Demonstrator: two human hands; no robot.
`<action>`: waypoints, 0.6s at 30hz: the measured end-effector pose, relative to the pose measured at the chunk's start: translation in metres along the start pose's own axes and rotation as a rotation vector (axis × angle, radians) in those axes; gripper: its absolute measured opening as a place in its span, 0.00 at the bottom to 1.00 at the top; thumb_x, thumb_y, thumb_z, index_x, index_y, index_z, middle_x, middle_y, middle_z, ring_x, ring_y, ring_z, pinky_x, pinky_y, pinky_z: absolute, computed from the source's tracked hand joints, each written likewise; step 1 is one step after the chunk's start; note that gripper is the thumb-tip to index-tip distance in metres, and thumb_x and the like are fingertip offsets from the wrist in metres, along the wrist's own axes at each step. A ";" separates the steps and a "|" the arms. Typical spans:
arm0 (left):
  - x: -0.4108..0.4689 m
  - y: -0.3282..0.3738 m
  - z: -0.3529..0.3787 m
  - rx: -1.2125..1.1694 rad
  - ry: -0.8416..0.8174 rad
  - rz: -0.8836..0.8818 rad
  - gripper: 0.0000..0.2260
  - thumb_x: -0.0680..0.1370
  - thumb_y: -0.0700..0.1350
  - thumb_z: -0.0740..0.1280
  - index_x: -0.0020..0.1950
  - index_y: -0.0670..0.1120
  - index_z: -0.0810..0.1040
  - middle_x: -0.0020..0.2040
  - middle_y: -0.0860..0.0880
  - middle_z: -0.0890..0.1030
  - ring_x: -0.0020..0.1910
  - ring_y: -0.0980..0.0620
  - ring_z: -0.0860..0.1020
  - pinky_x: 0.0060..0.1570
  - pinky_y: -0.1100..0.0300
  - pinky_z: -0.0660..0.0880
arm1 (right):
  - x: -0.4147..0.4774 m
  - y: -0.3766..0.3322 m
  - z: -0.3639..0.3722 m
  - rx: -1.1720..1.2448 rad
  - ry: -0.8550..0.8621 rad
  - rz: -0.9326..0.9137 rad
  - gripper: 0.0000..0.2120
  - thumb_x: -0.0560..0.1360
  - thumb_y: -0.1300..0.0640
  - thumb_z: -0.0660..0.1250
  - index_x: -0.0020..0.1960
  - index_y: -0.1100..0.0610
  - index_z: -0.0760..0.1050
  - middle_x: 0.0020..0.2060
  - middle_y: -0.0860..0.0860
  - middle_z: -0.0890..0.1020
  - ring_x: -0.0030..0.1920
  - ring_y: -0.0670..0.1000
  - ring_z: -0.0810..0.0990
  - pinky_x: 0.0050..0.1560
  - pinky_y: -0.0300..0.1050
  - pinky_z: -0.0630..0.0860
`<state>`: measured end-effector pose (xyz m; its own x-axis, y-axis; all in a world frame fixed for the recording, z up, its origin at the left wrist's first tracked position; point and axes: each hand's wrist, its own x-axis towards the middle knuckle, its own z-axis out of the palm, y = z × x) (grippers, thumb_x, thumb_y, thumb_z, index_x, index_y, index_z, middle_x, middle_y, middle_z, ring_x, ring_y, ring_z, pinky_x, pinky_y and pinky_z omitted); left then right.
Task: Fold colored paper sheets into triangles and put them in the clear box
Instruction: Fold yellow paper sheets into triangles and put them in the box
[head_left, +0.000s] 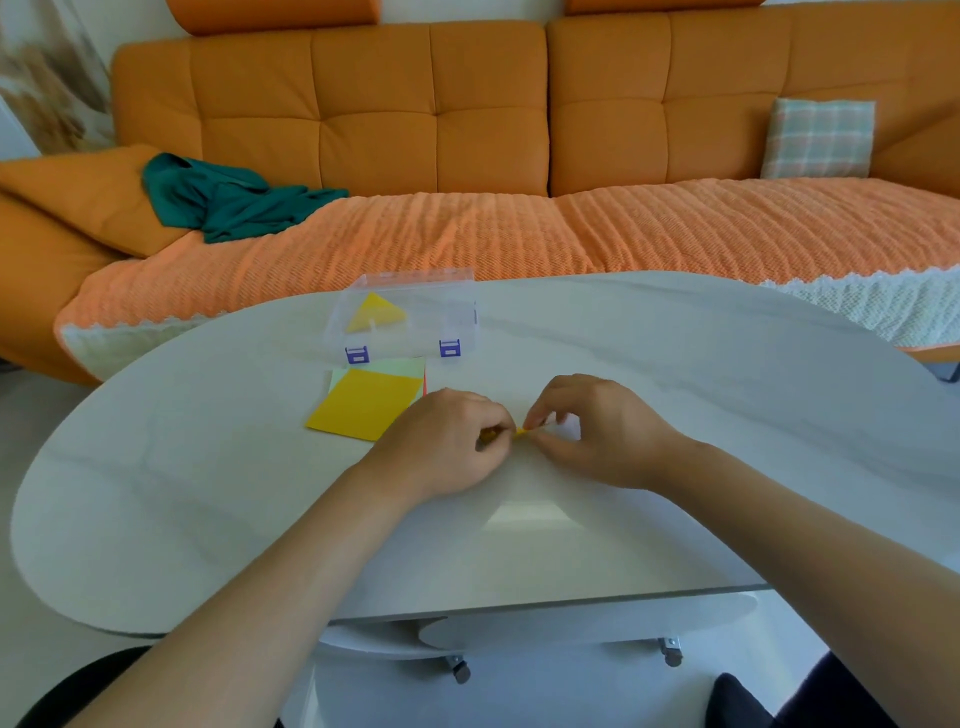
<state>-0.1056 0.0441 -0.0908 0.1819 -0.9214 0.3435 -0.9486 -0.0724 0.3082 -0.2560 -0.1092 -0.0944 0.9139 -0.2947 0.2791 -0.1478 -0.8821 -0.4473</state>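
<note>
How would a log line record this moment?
folding | left hand, right hand: pinch yellow paper | clear box: yellow triangle inside | paper stack: unfolded

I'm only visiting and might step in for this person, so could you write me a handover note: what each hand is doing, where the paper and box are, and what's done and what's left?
Left hand: fingers pinch one end of a small yellow paper.
Right hand: pinches the other end, low over the table.
Clear box: beyond the hands, with one yellow triangle inside.
Stack of sheets: in front of the box, yellow on top, green and red edges beneath.
Done: one triangle boxed.
Left: finish this fold, box it, then fold the stack.
</note>
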 end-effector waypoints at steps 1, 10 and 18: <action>0.000 0.000 -0.002 -0.036 0.019 -0.031 0.10 0.74 0.48 0.63 0.43 0.50 0.85 0.39 0.53 0.84 0.38 0.53 0.80 0.40 0.56 0.78 | 0.002 -0.001 0.001 0.050 0.008 0.022 0.03 0.75 0.52 0.70 0.46 0.47 0.83 0.43 0.41 0.82 0.44 0.44 0.78 0.47 0.43 0.76; 0.007 0.009 -0.032 -0.588 0.029 -0.436 0.07 0.78 0.42 0.69 0.40 0.45 0.84 0.34 0.49 0.85 0.33 0.52 0.83 0.40 0.55 0.83 | 0.012 -0.028 -0.019 0.478 -0.039 0.252 0.09 0.76 0.59 0.68 0.38 0.51 0.80 0.31 0.44 0.79 0.34 0.45 0.75 0.36 0.39 0.72; 0.005 0.015 -0.034 -0.690 0.030 -0.528 0.07 0.78 0.40 0.69 0.43 0.42 0.85 0.37 0.45 0.86 0.39 0.45 0.85 0.44 0.53 0.84 | 0.015 -0.044 -0.016 0.530 0.009 0.333 0.07 0.75 0.57 0.70 0.39 0.54 0.82 0.30 0.47 0.79 0.29 0.44 0.72 0.29 0.35 0.69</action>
<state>-0.1100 0.0510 -0.0543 0.5697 -0.8215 0.0240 -0.3708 -0.2308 0.8996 -0.2417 -0.0805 -0.0567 0.8477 -0.5273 0.0581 -0.2147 -0.4412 -0.8714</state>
